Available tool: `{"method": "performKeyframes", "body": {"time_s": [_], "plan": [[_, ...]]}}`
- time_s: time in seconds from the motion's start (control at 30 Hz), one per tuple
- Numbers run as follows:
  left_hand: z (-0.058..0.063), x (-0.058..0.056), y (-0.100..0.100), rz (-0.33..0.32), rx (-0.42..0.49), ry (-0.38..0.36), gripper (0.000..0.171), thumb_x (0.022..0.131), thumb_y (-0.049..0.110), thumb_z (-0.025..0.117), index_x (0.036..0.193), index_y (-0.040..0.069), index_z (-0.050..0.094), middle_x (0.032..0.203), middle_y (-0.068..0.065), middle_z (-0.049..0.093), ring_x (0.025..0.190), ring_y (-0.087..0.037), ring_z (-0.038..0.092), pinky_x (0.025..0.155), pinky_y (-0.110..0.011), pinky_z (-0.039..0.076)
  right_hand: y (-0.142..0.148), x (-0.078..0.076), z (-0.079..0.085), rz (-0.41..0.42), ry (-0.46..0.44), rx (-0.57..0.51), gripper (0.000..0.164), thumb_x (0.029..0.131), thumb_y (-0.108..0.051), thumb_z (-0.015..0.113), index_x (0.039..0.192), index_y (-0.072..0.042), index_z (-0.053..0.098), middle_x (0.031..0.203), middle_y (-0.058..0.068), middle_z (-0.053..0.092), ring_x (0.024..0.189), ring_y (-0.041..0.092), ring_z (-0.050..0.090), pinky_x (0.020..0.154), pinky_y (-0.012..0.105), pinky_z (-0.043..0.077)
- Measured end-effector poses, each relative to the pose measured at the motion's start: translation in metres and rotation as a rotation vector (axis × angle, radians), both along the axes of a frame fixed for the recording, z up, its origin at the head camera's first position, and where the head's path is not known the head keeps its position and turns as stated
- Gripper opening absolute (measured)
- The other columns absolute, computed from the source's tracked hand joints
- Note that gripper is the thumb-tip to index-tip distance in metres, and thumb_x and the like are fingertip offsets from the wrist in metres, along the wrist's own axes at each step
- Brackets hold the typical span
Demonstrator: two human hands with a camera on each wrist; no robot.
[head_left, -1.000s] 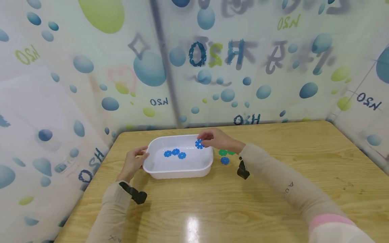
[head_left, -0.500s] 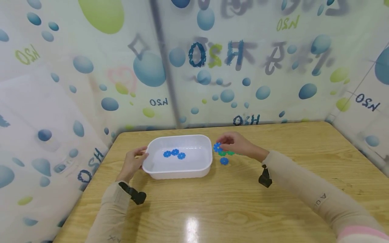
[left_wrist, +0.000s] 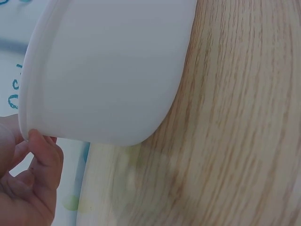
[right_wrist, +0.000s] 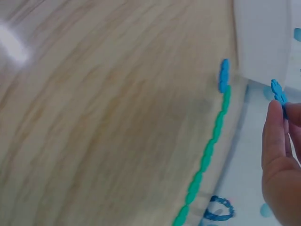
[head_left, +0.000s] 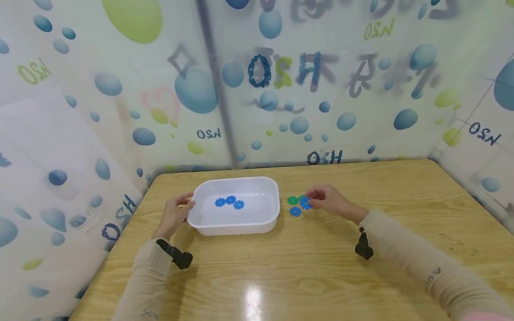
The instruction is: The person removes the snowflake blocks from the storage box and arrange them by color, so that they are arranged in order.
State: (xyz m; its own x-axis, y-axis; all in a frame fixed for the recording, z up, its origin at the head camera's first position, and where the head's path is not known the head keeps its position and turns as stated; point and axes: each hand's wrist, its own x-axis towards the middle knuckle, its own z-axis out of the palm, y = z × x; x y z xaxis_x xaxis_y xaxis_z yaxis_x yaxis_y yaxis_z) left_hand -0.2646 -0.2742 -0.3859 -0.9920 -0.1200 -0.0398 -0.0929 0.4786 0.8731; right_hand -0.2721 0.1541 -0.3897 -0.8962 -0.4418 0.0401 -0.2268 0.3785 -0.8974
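Observation:
A white plastic basin stands on the table with three blue notched discs lying inside it. My left hand grips its left rim, thumb and fingers pinching the edge in the left wrist view. Right of the basin, my right hand pinches a blue notched disc between thumb and fingers. That disc overlaps the green notched discs in the head view. Another blue notched disc lies on the table just in front of them. The right wrist view shows several green discs in a row.
The wooden table reaches back to a wall covering printed with bubbles and letters. More of this covering borders the left and right sides. Each wrist wears a black camera mount.
My right hand has moved right, from over the basin's right rim to the green discs, with the blue disc still pinched. My left hand stays on the rim.

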Motion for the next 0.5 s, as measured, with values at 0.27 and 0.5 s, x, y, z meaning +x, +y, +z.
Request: {"method": "performKeyframes", "body": {"time_s": [0.27, 0.5], "plan": [[0.002, 0.001, 0.001, -0.015, -0.003, 0.001, 0.04, 0.089, 0.01, 0.051, 0.127, -0.001, 0.044, 0.103, -0.015, 0.044, 0.063, -0.007, 0.052, 0.048, -0.021, 0.047, 0.006, -0.005, -0.016, -0.048, 0.017, 0.087, 0.02, 0.085, -0.001, 0.055, 0.103, 0.008, 0.056, 0.088, 0.013, 0.056, 0.076, 0.021, 0.056, 0.068, 0.036, 0.05], [0.001, 0.0, 0.0, -0.008, -0.018, -0.009, 0.04, 0.09, 0.012, 0.05, 0.128, 0.001, 0.044, 0.105, -0.015, 0.044, 0.067, -0.01, 0.052, 0.049, -0.021, 0.047, 0.006, -0.011, -0.024, -0.055, 0.017, 0.108, 0.019, 0.084, 0.0, 0.056, 0.101, 0.009, 0.055, 0.087, 0.013, 0.056, 0.075, 0.02, 0.055, 0.064, 0.03, 0.05]]}}
